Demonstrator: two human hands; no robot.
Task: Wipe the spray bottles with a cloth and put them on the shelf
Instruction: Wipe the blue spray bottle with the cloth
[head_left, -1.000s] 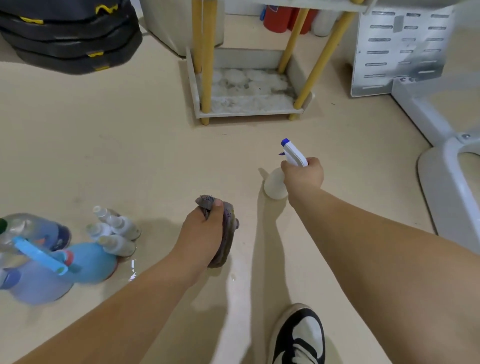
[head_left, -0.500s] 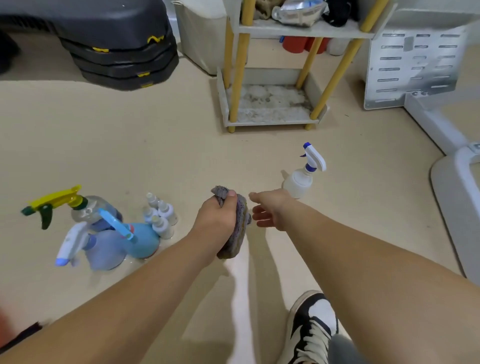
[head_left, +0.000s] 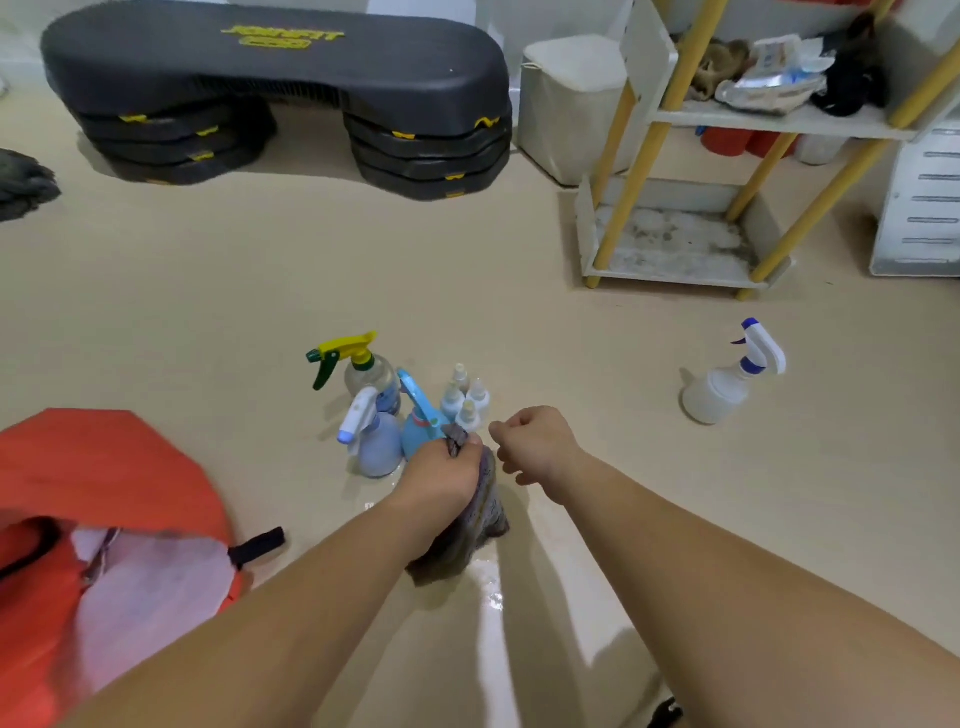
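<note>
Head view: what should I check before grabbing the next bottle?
1. Cloth in left hand grip: ok.
2. Right hand free: ok, holds nothing.
3. Clustered bottles upright: ok.
4. Clustered bottles wiped: cannot tell.
5. White bottle on shelf: not ok, stands on floor apart from it.

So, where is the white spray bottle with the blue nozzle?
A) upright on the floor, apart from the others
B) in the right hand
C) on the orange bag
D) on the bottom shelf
A: the white bottle stands alone on the floor, short of the shelf.
</note>
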